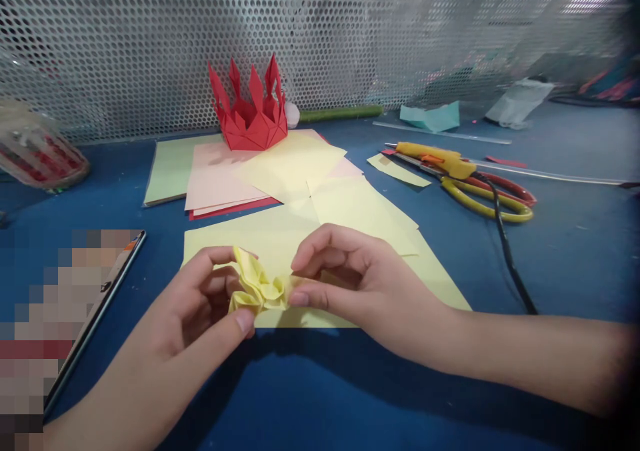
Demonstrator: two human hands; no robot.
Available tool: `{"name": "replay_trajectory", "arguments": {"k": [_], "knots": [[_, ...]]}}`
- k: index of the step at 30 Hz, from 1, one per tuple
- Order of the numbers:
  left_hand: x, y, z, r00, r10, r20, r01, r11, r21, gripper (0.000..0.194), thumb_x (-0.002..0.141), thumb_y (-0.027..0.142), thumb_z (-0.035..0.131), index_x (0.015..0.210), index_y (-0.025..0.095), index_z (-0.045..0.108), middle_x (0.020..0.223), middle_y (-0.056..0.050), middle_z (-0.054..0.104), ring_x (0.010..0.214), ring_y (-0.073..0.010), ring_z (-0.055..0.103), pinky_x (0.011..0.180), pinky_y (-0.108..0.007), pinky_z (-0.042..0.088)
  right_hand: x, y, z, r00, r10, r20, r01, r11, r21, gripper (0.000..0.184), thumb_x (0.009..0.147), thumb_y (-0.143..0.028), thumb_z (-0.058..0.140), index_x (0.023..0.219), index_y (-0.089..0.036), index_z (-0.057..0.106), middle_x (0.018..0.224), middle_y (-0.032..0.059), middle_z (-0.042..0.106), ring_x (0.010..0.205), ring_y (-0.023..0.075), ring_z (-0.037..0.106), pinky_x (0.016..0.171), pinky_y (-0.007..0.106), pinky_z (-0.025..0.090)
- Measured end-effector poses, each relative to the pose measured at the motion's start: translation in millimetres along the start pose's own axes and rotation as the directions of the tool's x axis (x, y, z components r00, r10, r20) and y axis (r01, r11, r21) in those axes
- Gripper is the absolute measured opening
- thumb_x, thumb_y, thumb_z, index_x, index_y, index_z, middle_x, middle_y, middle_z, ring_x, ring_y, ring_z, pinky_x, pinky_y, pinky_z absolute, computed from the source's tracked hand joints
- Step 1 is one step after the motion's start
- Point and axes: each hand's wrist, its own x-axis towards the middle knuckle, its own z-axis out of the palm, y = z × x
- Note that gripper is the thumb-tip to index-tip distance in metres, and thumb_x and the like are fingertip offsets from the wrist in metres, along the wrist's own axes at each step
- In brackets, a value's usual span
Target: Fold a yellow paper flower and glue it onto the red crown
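Between my two hands is a small yellow folded paper flower (pixel 263 285) with curled petals. My left hand (pixel 197 314) grips its left side, thumb in front and fingers behind. On the other side, my right hand (pixel 350 277) pinches its right edge between thumb and fingers. Both hands hover just over the near part of the large pale yellow sheet (pixel 215 241) on the blue table. Behind them stands a red folded paper crown (pixel 253 121) with pointed tips, resting on stacked paper.
Pink sheets (pixel 215 177) and a green pad (pixel 170 164) lie at the back left. To the right are a yellow glue gun (pixel 435 157) with a black cord and yellow-handled scissors (pixel 480 201). A tablet (pixel 100 311) lies left, below a jar (pixel 40 147). A perforated metal panel (pixel 165 51) bounds the back.
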Motion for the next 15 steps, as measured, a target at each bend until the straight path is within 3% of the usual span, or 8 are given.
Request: {"name": "replay_trajectory", "arguments": {"k": [4, 8, 12, 15], "knots": [[-1, -2, -1.9, 0.998, -0.002, 0.060, 0.003, 1.000, -0.017, 0.021, 0.083, 0.030, 0.070, 0.103, 0.034, 0.063, 0.099, 0.005, 0.075, 0.088, -0.0155, 0.075, 0.074, -0.019, 0.061, 2, 2, 0, 0.992, -0.112, -0.052, 0.111, 0.993, -0.028, 0.023, 0.071, -0.021, 0.086, 0.081, -0.018, 0.065, 0.081, -0.0013, 0.070, 0.075, 0.0113, 0.068, 0.070, 0.021, 0.057], [0, 2, -1.8, 0.995, -0.032, 0.092, 0.038, 0.997, -0.065, 0.018, 0.081, 0.035, 0.073, 0.097, 0.031, 0.065, 0.097, 0.003, 0.076, 0.089, -0.0185, 0.075, 0.074, -0.023, 0.061, 0, 3, 0, 0.984, -0.177, -0.039, 0.172, 0.980, -0.101, 0.015, 0.078, -0.021, 0.080, 0.086, -0.018, 0.069, 0.088, 0.0011, 0.073, 0.081, 0.0131, 0.070, 0.074, 0.023, 0.059], [-5, 9, 4.4, 0.995, -0.101, 0.001, 0.101, 0.993, -0.060, 0.025, 0.075, 0.037, 0.075, 0.097, 0.033, 0.063, 0.076, 0.006, 0.073, 0.073, -0.0160, 0.072, 0.059, -0.018, 0.056, -3, 3, -1, 0.980, -0.199, 0.019, 0.198, 0.957, -0.211, 0.005, 0.083, -0.019, 0.071, 0.088, -0.019, 0.072, 0.086, 0.0009, 0.074, 0.077, 0.0120, 0.068, 0.069, 0.022, 0.057], [-9, 11, 5.9, 0.993, -0.104, -0.060, 0.104, 0.995, -0.014, 0.024, 0.074, 0.037, 0.075, 0.096, 0.034, 0.066, 0.077, 0.007, 0.071, 0.070, -0.0142, 0.069, 0.057, -0.017, 0.054, -4, 3, -1, 0.973, -0.229, 0.035, 0.230, 0.940, -0.253, 0.011, 0.084, -0.014, 0.067, 0.090, -0.020, 0.074, 0.087, 0.0005, 0.075, 0.076, 0.0117, 0.067, 0.067, 0.021, 0.055]]}}
